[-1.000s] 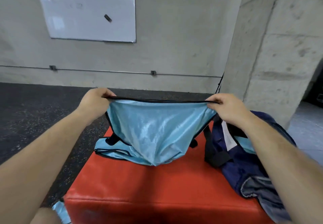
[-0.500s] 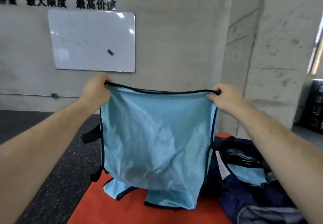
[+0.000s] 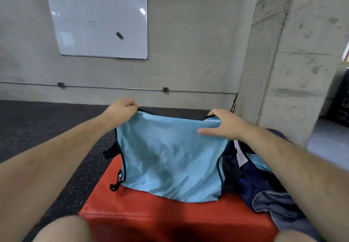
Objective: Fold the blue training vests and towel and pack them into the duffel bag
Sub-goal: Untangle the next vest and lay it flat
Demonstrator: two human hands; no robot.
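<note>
Both left grip (image 3: pixel 120 110) and right grip (image 3: pixel 226 126) stayed clamped on the blue training vest (image 3: pixel 170 157), lowered to the red padded counter (image 3: pixel 170 219), likely for folding.

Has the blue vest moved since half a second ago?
Yes. The blue vest has come down: its top edge, earlier near the whiteboard's bottom, now sits below the wall rail.
</note>
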